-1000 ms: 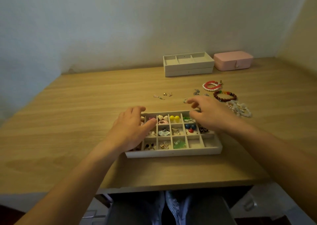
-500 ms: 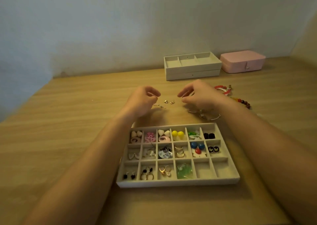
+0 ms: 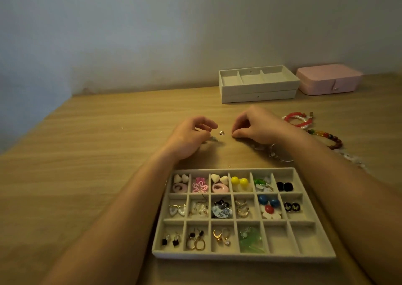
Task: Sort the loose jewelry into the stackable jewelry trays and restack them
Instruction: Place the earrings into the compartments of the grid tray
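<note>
Leftmost, the left hand curls over a blurred small piece on the table, and I cannot tell whether it grips it. A loose earring lies between the hands. The right hand presses its fingertips together beyond the filled tray; I cannot tell whether they hold anything.

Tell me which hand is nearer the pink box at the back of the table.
Right. The right hand lies on the near side of the pink box and to its left; the left hand lies further left, beyond the right hand.
</note>
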`<move>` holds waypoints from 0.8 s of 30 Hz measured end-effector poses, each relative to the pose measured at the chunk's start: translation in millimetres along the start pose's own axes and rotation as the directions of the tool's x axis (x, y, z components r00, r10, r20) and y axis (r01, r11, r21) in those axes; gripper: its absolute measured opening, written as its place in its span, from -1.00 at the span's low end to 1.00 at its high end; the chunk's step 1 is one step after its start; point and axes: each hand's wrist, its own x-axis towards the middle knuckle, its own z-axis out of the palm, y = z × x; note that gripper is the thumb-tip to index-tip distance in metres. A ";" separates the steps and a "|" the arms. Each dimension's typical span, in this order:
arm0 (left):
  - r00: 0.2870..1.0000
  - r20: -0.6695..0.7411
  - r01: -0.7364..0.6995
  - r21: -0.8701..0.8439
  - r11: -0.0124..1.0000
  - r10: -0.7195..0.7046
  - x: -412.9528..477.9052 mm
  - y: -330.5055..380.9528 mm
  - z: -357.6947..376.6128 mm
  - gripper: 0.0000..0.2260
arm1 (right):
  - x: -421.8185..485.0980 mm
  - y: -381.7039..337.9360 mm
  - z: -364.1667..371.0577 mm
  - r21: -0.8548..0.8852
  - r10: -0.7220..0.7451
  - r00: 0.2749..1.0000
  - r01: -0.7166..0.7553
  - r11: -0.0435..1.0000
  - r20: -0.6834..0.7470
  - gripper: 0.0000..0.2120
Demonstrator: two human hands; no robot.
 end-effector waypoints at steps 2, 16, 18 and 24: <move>0.996 -0.025 -0.089 0.032 0.995 0.090 -4.0 1.7 -1.3 -0.81 | -7.0 -5.7 -5.2 0.123 -0.022 0.997 0.031 0.992 -0.074 -0.94; 0.911 -0.236 -0.389 -0.211 0.897 0.339 -51.9 53.5 3.5 -0.90 | -72.4 -43.2 -28.3 0.923 -0.086 0.990 -0.068 0.380 0.109 -0.81; 0.916 -0.240 -0.375 -0.226 0.899 0.322 -59.5 57.6 6.5 -0.93 | -79.7 -45.8 -27.3 0.937 -0.057 0.993 -0.078 0.341 0.103 -0.79; 0.969 -0.180 -0.235 -0.436 0.869 0.172 -87.7 69.2 8.3 -0.87 | -102.7 -55.3 -21.6 0.841 0.018 0.995 0.075 0.536 -0.101 -0.84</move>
